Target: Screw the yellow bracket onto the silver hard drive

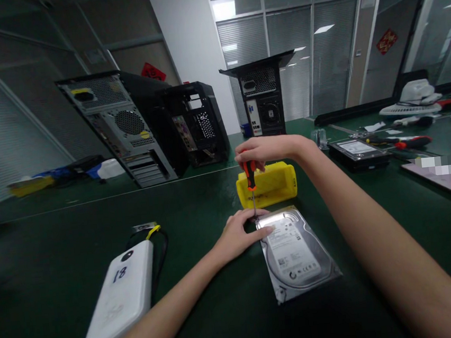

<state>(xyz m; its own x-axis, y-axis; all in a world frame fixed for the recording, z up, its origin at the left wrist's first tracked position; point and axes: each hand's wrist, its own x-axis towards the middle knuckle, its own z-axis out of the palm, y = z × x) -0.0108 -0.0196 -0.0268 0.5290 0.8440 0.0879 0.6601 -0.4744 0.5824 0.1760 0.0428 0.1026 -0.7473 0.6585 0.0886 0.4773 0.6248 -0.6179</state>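
A silver hard drive (293,253) with a white label lies flat on the green table, tilted slightly in view. My left hand (239,232) grips its upper left corner, thumb on the label and fingers along the far edge. In my right hand (250,153) is a red and black screwdriver (251,177), held upright from above. Its tip meets the drive at that same corner, close to my left fingers; the screw there is too small to make out. Just behind the drive sits a yellow plastic bin (269,186), partly hidden by the screwdriver and my right hand.
A white power bank (121,301) marked 18, with a black cable, lies at the left. Computer cases (129,125) stand at the back, another case (262,101) behind the bin. Rightward are a second drive (355,151), pliers (412,142) and loose tools.
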